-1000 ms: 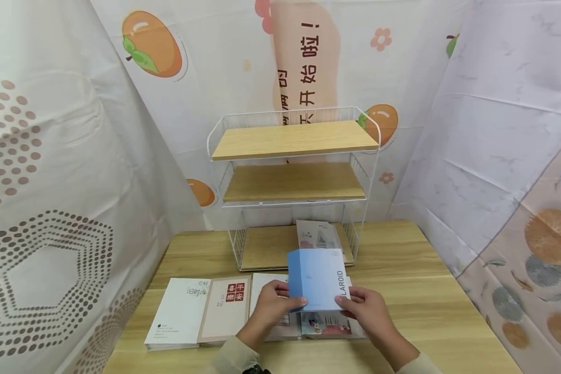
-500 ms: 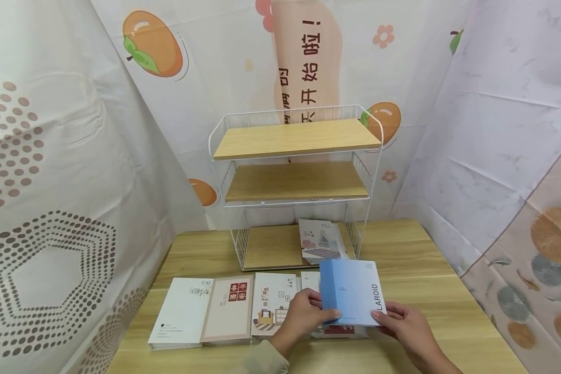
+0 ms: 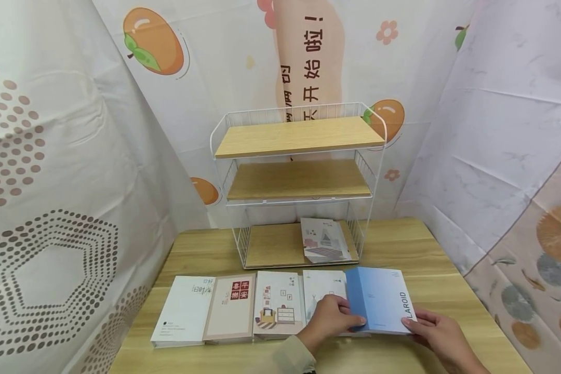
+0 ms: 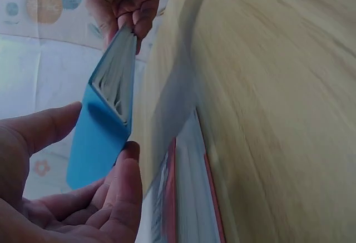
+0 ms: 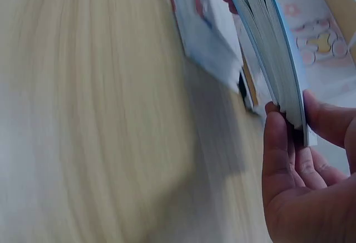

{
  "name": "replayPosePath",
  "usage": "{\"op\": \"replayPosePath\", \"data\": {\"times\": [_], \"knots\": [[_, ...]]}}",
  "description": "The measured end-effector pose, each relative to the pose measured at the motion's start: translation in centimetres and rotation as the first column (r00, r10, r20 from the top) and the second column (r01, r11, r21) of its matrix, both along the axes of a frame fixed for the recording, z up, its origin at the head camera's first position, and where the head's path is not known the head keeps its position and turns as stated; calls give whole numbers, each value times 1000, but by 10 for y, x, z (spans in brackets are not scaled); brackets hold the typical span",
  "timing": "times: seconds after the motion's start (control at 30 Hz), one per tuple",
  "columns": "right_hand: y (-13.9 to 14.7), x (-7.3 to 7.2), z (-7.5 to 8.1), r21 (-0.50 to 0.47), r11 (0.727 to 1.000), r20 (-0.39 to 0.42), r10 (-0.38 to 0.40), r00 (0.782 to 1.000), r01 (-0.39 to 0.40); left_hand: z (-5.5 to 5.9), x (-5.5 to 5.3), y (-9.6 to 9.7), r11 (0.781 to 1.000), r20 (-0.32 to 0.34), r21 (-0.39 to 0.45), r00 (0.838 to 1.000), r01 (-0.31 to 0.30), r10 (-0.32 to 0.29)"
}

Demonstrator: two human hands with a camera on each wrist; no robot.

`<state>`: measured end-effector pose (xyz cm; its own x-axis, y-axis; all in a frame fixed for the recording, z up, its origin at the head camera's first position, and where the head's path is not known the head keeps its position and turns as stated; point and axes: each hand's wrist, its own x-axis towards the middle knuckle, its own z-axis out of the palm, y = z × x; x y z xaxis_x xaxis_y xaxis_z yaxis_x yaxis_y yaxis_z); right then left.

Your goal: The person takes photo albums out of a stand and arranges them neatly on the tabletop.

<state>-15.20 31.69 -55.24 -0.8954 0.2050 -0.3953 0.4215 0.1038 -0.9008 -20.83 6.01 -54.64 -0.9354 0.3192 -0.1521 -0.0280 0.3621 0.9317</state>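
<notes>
A blue photo album (image 3: 385, 298), lettered "LAROID" on its cover, is held above the table at the right end of a row of albums. My left hand (image 3: 332, 318) grips its dark blue spine side, thumb on top and fingers beneath. On the opposite side, my right hand (image 3: 437, 332) pinches the lower corner between thumb and fingers. Page edges of the album (image 5: 272, 43) show in the right wrist view, with a gap between it and the table. Just left of it lies a white illustrated album (image 3: 320, 283), partly covered by my left hand.
Further left lie an album with a yellow armchair drawing (image 3: 278, 306), a beige one (image 3: 229, 311) and a white one (image 3: 182, 311). Behind stands a three-tier wire rack (image 3: 299, 179) with wooden boards; illustrated albums (image 3: 324, 241) lie on its bottom tier. Printed cloth (image 3: 191, 104) surrounds the table.
Both hands have carried the blue album rightward and lower, from in front of the rack to the row's right end. The illustrated albums beneath its earlier position have come into view.
</notes>
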Motion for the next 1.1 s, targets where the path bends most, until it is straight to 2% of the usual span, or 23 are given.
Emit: {"op": "replayPosePath", "data": {"times": [0.07,0.27,0.37,0.7,0.8,1.1], "knots": [[8,0,-2,17,1000,13,10,1000,-11,-1,0,6,999,-11,-42,1000,12,-13],[25,0,-6,14,1000,32,26,999,-27,-5,0,23,997,13,-72,1000,18,-18],[30,-1,-9,-2,1000,35,15,999,-15,-5,0,29,996,4,-89,1000,16,-15],[46,-5,-20,6,1000,49,6,999,-7,-10,2,44,997,40,-81,999,10,-7],[49,-7,-23,11,1000,42,12,999,-12,-11,2,47,995,30,-102,1000,4,-1],[49,-9,-28,33,999,42,23,999,-25,-13,5,53,990,53,-138,999,-3,11]]}}
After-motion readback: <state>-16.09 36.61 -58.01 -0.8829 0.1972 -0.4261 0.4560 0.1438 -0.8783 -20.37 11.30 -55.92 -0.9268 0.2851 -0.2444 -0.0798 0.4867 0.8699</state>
